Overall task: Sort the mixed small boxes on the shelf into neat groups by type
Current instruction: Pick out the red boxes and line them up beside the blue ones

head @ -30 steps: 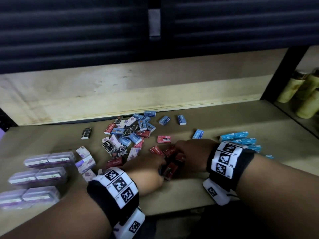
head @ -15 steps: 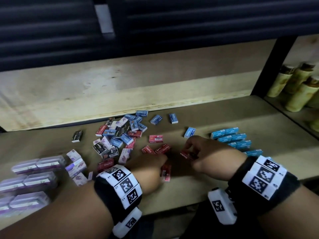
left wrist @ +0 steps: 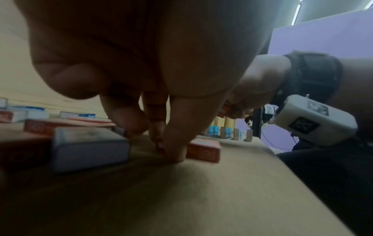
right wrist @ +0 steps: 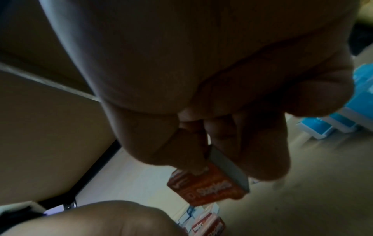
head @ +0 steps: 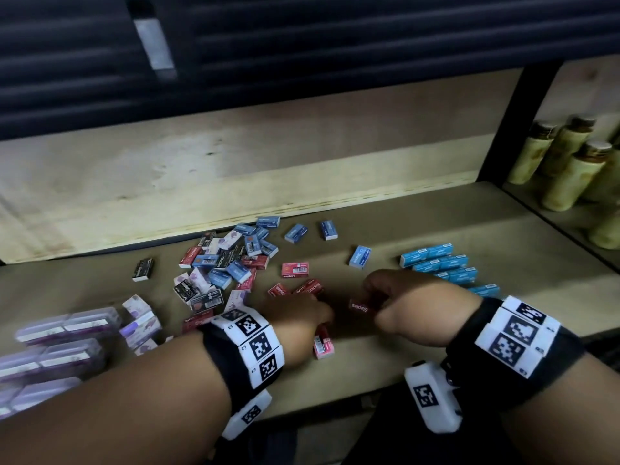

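Note:
A mixed pile of small boxes, red, blue, black and lilac, lies mid-shelf. My right hand pinches a red Staples box just above the shelf; the right wrist view shows thumb and fingers on that red box. My left hand is curled, fingertips down on the shelf, and a strip of red shows between them. Another red box lies flat beside it, also visible as the red box in the left wrist view. Two more red boxes lie just beyond.
A neat row of light-blue boxes sits to the right of my right hand. Clear purple-lidded cases are grouped at the left. Yellowish bottles stand past a black upright. The shelf's front edge runs under my wrists.
My right hand has drawn away from the left hand with one red box pinched in it. The left hand has stayed low over the red boxes.

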Demonstrator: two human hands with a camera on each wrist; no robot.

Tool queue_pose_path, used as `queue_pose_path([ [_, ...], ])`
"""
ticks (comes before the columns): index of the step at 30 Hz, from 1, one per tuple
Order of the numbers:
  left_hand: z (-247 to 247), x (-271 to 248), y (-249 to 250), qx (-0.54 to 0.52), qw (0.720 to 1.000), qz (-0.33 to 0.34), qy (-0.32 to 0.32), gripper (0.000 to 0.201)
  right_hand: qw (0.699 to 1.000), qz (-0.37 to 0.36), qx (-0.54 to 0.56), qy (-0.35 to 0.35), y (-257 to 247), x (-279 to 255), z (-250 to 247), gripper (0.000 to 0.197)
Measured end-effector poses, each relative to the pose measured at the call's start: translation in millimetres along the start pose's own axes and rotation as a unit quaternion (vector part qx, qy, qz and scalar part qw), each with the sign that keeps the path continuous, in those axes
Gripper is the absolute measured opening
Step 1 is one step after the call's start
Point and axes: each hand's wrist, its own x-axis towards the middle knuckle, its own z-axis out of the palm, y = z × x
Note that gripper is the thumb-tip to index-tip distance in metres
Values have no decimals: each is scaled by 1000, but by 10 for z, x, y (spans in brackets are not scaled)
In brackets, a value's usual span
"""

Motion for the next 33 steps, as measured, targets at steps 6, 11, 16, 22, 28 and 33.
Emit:
queue_pose_path([
  [6,29,9,-51,-18,1000,-15,20,32,1000,-2,-1,-25,47,-14,-49,25],
  [11,88,-104,-109,-97,993,-50,54,29,999,-9,-20,-30,67,26,-49,39],
  [16,110,-140,-136,-159,983,-75,62,29,997,-20,-48,-51,51,30,-107,37],
  [22,146,-116,-57,-154,983,-65,76,29,996,-18,-59,-59,23,-62,-183,25],
  [28,178,-72,80,-150,986,-28,62,24,984,-22,-151,-88,31,-153,-111,23],
  [33,171,-40,213,-146,988,-30,40,24,979,-26,-180,-88,83,-193,-94,22],
])
